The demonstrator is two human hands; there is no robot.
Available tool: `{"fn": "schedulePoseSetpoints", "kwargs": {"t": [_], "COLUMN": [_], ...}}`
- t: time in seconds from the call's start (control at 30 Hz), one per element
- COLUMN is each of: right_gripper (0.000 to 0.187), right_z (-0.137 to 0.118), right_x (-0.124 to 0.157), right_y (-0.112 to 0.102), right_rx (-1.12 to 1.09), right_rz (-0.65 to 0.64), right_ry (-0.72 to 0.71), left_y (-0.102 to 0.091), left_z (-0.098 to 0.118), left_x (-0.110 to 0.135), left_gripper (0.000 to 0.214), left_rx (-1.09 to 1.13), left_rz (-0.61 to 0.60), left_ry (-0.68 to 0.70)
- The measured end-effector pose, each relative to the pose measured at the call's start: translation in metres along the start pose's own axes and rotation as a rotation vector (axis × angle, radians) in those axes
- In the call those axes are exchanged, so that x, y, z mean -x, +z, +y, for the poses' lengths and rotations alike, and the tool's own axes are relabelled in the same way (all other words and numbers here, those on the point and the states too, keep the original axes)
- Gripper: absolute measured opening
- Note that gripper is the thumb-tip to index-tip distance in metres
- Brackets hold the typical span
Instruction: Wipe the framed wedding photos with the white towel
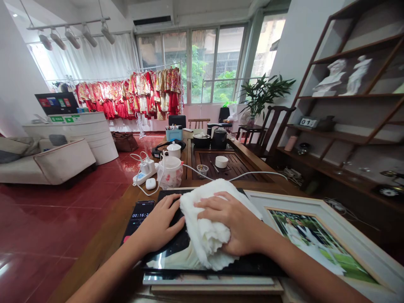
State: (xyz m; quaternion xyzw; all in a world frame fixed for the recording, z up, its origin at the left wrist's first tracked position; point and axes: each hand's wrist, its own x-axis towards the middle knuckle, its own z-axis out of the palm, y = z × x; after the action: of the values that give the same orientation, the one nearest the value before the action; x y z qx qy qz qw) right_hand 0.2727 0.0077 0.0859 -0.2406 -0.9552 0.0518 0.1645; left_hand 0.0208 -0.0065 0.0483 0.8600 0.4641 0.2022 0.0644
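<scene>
A bunched white towel lies on a dark, glossy picture panel in front of me. My right hand is closed over the towel, fingers curled into its folds and pressing it onto the panel. Flat on the panel's left part rests my left hand, its fingers spread and the tips close to the towel's edge. Much of the panel's picture is hidden under the towel and my hands. Below it, the edges of other frames show in a stack.
To the right lies a white-framed wedding photo. A phone with a running timer sits left of the panel. Beyond are a power strip, a plastic-wrapped container, a white bowl and a cable across the tea table.
</scene>
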Motion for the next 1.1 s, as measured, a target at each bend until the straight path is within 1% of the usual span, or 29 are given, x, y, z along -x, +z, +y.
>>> {"fn": "schedulePoseSetpoints", "kwargs": {"t": [0.1,0.2,0.3,0.37,0.43,0.6,0.63,0.7,0.8,0.9,1.03,1.1], "right_gripper": [0.049,0.05,0.05,0.049,0.048,0.048,0.048,0.048,0.048,0.047,0.051,0.052], "right_z": [0.001,0.005,0.008,0.008,0.007,0.003,0.002,0.001,0.0,0.0,0.003,0.006], "right_x": [0.0,-0.001,0.0,0.0,0.0,0.0,0.0,-0.001,-0.001,-0.001,-0.001,-0.001], "right_y": [0.005,0.008,0.008,0.007,0.004,-0.003,-0.004,-0.004,-0.002,0.002,0.007,0.008], "right_rx": [0.081,0.142,0.166,0.143,0.099,-0.047,-0.064,-0.078,-0.054,0.006,0.112,0.148], "right_rz": [0.027,0.06,0.081,0.074,0.057,-0.008,-0.015,-0.016,0.004,0.028,0.06,0.07], "right_ry": [0.128,0.255,0.3,0.264,0.199,-0.04,-0.07,-0.086,-0.024,0.084,0.247,0.293], "left_y": [0.001,0.0,0.0,-0.001,0.0,0.0,0.0,0.0,0.0,0.0,0.0,-0.001], "left_z": [-0.001,-0.003,-0.002,-0.001,-0.001,-0.001,-0.001,-0.001,0.0,0.0,-0.001,-0.001], "left_x": [0.001,0.005,0.008,0.009,0.008,0.003,0.002,0.002,0.003,0.004,0.006,0.007], "left_gripper": [0.049,0.051,0.049,0.049,0.05,0.044,0.042,0.04,0.042,0.047,0.049,0.049], "left_rx": [-0.005,-0.002,0.003,0.004,0.003,0.006,0.008,0.014,0.018,0.012,0.017,0.019], "left_rz": [-0.004,-0.002,0.003,0.001,0.0,0.008,0.012,0.019,0.022,0.018,0.017,0.015], "left_ry": [-0.021,-0.032,-0.034,-0.036,-0.036,-0.003,0.004,0.013,0.017,0.002,-0.023,-0.027]}}
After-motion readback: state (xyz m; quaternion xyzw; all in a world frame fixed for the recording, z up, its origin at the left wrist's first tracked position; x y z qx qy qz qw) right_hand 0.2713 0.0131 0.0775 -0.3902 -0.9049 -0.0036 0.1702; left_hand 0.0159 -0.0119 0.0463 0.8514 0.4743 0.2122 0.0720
